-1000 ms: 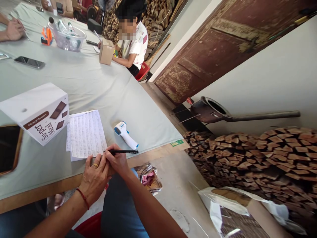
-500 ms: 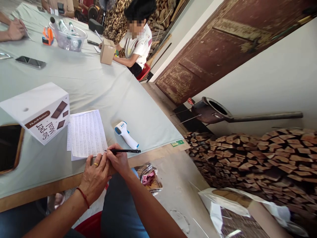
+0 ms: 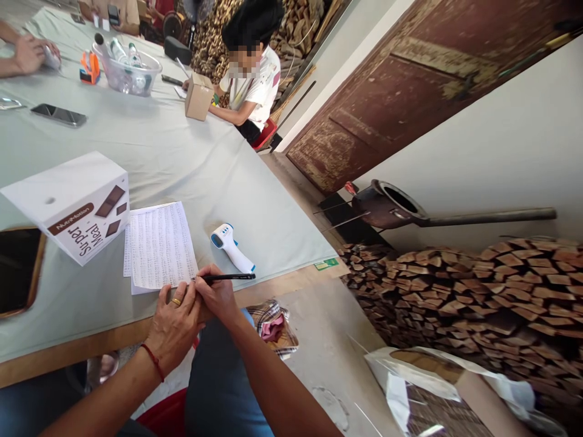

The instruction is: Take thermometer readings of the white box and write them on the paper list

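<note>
My right hand (image 3: 216,294) is closed around a black pen (image 3: 230,277), its tip at the lower right corner of a written sheet of paper (image 3: 161,246). Rows of small handwriting cover that sheet, and other sheets lie under it. Stretched out flat, my left hand (image 3: 177,318) rests at the sheet's bottom edge with its fingertips on the paper; it wears a ring and a red cord bracelet. A white and blue infrared thermometer (image 3: 233,247) lies just beyond my right hand. Left of the papers stands a white box (image 3: 86,212).
A dark-screened tablet or phone (image 3: 18,270) lies at the left edge. Farther off are another phone (image 3: 58,114), a clear basin (image 3: 150,71) with bottles, an orange tape dispenser (image 3: 90,68) and a cardboard box (image 3: 198,97). A person (image 3: 255,79) sits beyond; stacked firewood (image 3: 455,279) is at right.
The pen has tilted slightly in my right hand, while both hands stay nearly in place. Across the table, the seated person's head has lowered a little, and another person's hands at far left have shifted.
</note>
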A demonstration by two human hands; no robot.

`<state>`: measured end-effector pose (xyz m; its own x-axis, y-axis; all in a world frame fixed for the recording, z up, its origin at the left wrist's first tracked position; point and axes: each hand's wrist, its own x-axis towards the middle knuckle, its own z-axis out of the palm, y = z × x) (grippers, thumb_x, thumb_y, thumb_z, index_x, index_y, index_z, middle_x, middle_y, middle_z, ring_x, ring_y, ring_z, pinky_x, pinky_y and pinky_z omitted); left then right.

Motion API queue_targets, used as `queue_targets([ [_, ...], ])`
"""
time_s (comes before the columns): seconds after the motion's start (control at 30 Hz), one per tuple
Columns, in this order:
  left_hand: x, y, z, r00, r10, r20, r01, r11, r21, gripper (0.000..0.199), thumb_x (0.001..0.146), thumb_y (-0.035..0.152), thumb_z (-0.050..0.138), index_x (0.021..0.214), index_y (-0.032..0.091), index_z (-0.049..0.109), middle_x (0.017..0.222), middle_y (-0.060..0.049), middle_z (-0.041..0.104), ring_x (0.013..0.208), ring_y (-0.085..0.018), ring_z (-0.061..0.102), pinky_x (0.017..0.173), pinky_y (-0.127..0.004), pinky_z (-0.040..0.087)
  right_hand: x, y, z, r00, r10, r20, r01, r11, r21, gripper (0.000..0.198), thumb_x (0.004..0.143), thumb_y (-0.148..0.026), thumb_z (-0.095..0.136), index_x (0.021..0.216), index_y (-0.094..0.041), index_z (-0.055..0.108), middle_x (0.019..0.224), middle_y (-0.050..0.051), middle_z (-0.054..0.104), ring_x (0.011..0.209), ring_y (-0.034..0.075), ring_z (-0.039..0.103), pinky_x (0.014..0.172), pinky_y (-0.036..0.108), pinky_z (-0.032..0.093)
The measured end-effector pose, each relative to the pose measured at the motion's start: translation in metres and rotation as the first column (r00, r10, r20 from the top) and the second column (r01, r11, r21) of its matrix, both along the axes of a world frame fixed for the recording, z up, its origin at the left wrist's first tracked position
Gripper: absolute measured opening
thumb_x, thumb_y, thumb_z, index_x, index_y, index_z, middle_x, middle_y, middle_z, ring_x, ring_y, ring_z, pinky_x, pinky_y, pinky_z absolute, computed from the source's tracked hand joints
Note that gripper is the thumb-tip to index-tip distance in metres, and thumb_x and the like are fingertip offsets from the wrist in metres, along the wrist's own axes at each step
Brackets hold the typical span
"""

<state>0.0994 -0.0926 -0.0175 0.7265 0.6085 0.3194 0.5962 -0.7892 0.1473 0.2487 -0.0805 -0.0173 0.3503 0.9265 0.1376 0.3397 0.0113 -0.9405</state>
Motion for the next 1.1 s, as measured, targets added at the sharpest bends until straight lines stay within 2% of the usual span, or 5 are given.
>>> queue_targets([
  [0.53, 0.0002, -0.0002, 0.0005, 1.000, 0.007, 0.020, -0.007, 1.000, -0.003, 0.049, 0.088, 0.035, 0.064, 0.132, 0.015, 0.057, 0.137, -0.013, 0.059, 0.124, -0.027, 0.052, 0.106, -0.046, 0.033, -0.0003, -0.0002, 0.0007, 1.000, -0.025, -0.004, 0.025, 1.000, -0.002, 0.011, 0.073, -0.033, 0.055, 0.067, -0.023, 0.054, 0.058, -0.004, 0.053, 0.056, 0.014, 0.049, 0.056, 0.027, 0.045],
  [1.1, 0.0009, 0.0007, 0.0014, 0.999, 0.011, 0.033, -0.010, 0.999, -0.034, 0.043, 0.087, 0.033, 0.065, 0.127, 0.017, 0.060, 0.133, -0.013, 0.062, 0.121, -0.028, 0.053, 0.104, -0.046, 0.035, -0.0010, -0.0016, 0.0007, 0.999, -0.022, 0.031, 0.022, 1.000, -0.001, 0.012, 0.074, -0.032, 0.055, 0.065, -0.023, 0.054, 0.058, -0.004, 0.052, 0.055, 0.014, 0.049, 0.055, 0.027, 0.043],
])
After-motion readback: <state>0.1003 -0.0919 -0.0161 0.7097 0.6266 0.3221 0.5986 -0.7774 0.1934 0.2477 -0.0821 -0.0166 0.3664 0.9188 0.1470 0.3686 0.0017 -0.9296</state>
